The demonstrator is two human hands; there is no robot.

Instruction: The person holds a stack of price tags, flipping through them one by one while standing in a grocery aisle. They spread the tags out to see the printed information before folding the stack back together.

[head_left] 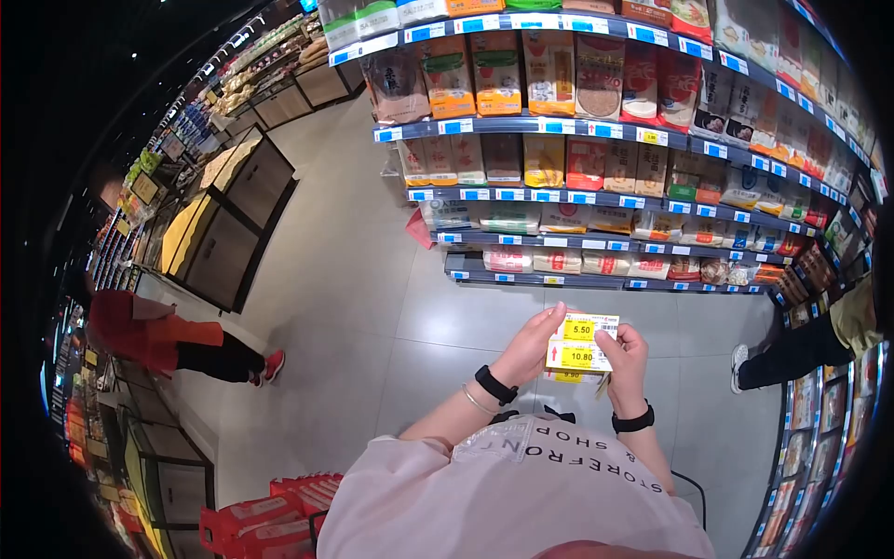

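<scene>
A long shelf unit (pixel 596 200) is seen at twelve o'clock, with five tiers of packaged goods and blue price strips along each edge. The grey tiled floor (pixel 354 279) is spread between it and the low display bins (pixel 223 224) at ten o'clock. Two other people are in view: one in a red top (pixel 140 335) is bent over at nine o'clock, and the leg and white shoe of another (pixel 792 354) are seen at three o'clock. Red packs (pixel 270 517) are stacked at seven o'clock. At the centre, a small stack of price labels (pixel 579 349) is held up in front of the chest between both hands; three yellow panels can be counted on it, the upper two marked 5.50 and 10.80. The left hand (pixel 533 343) is closed on the stack's left edge, fingers pinching it. The right hand (pixel 626 359) is clasped on the right edge, thumb laid on the front. A black band is worn on each wrist, two in all, and one thin bangle (pixel 477 401) is added on the left forearm.
</scene>
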